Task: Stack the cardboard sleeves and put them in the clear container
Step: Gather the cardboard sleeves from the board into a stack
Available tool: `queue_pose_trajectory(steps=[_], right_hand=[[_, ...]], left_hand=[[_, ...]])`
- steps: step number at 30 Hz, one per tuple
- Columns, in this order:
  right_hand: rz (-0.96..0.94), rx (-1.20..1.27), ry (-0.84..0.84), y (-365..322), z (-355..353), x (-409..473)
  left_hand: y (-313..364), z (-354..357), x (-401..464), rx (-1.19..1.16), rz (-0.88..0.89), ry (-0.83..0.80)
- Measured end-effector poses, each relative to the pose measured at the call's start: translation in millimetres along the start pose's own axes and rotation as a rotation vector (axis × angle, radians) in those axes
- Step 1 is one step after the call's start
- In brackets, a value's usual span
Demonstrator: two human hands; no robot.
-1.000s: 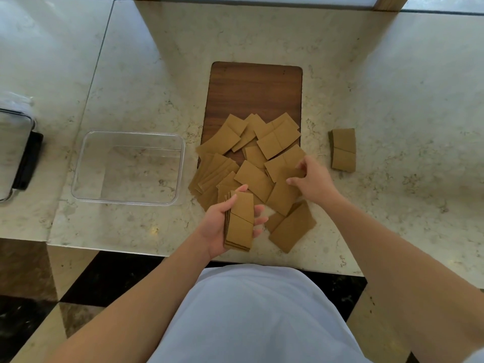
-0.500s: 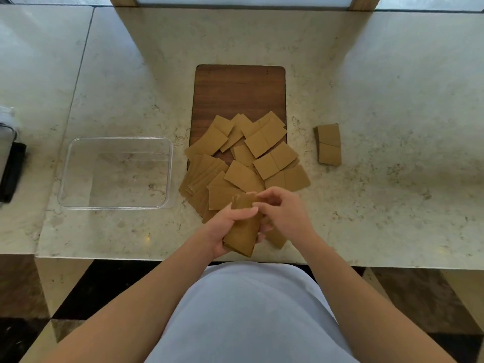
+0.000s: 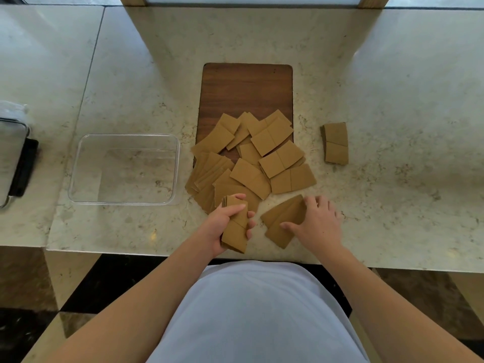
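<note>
vs 0.5 s ago: hands were together on one stack, now split. Left to right: clear container [image 3: 125, 169] sits on the table [image 3: 392, 179] left of the pile, nothing in it, open marble between its near rim and the table edge. Loose sleeves [image 3: 251, 158] fan over the near end of the wooden board [image 3: 247, 87] and spill toward the person. Left hand [image 3: 222, 224] grip is wrapped around a held stack [image 3: 235, 231] close to the near table edge. Right hand [image 3: 318, 224] has moved right, fingers spread flat, pressing on a lone sleeve [image 3: 281, 218] lying on the table. Small stack [image 3: 336, 143] lies apart to the right, with wide free table around it
</note>
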State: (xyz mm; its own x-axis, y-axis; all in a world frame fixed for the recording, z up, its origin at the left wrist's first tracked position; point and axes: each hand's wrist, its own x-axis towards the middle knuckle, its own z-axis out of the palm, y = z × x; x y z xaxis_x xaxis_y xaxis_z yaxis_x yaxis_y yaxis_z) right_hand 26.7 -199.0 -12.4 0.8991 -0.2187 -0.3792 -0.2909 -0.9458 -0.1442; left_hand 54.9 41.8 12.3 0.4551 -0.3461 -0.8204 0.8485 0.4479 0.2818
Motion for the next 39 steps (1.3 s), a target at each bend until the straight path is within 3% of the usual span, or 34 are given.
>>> queue_pose_trajectory(steps=[10,15,20,24,26,30,34,36,39], right_hand=[[0.073,0.136,-0.061,-12.0,3.0,-2.9],[0.184,0.821,-0.268,-7.9,-11.4,-7.8],[0.376,1.177,-0.390,1.1,-28.3,-12.1],[0.630,1.435,-0.292,-8.3,-38.7,-11.4],[0.709,1.449,-0.250,-18.1,-43.1,-11.8],[0.586,1.518,-0.420,-42.2,-49.6,-18.5],[0.199,1.091,-0.733,-60.9,-49.7,-31.1],[0.097,0.935,-0.833,-66.3,-47.6,-36.1],[0.030,0.893,-0.892,-65.8,-47.0,-37.9]], left_hand=[[0.0,5.0,4.8,0.100,0.017,0.042],[2.4,10.2,6.1,0.123,0.021,0.033],[1.9,11.5,7.9,0.148,0.028,0.035],[-1.1,14.3,7.0,0.167,0.035,0.007],[-2.4,15.6,7.4,0.145,0.059,-0.019],[-1.5,18.9,5.5,0.127,0.163,-0.036],[-0.6,14.9,6.1,0.128,0.185,0.040],[-1.9,11.2,6.3,0.080,0.183,0.000],[-2.5,8.7,3.9,0.020,0.166,-0.079]])
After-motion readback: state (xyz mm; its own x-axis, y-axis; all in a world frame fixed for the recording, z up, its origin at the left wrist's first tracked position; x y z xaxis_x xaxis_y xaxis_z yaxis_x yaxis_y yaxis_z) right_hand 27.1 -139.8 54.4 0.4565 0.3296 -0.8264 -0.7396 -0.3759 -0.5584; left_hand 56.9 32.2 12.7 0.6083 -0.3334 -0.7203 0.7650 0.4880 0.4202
